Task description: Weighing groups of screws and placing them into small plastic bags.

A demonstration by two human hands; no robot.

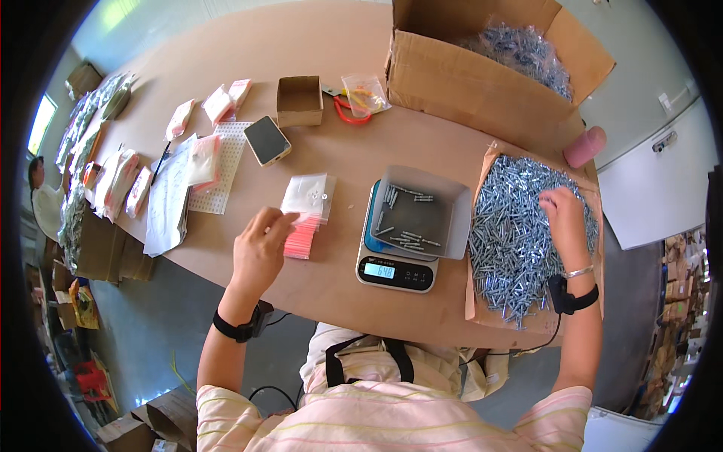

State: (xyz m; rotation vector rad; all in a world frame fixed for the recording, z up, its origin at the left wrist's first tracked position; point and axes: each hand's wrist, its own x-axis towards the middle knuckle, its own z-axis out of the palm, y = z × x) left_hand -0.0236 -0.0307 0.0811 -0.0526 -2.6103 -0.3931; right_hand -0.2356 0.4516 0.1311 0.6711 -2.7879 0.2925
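Note:
My left hand [262, 247] is at the left edge of a stack of small clear zip bags [307, 194] with red strips. Its fingers are drawn together at the bags, and what is between them cannot be made out. Over a large heap of silvery screws [516, 233] on the right is my right hand [561, 211], its fingers curled down; any screw in them is hidden. Between the hands stands a digital scale [397, 273] with a lit display. A grey open tray [444, 218] rests on it, holding several loose screws in separate groups.
A large cardboard box [459, 71] with bagged screws stands behind the heap, beside a pink cup [585, 146]. Further left lie red-handled scissors [350, 113], a small open box [300, 102], a phone [267, 141], papers [167, 200] and packs of bags [117, 177]. Another person sits far left.

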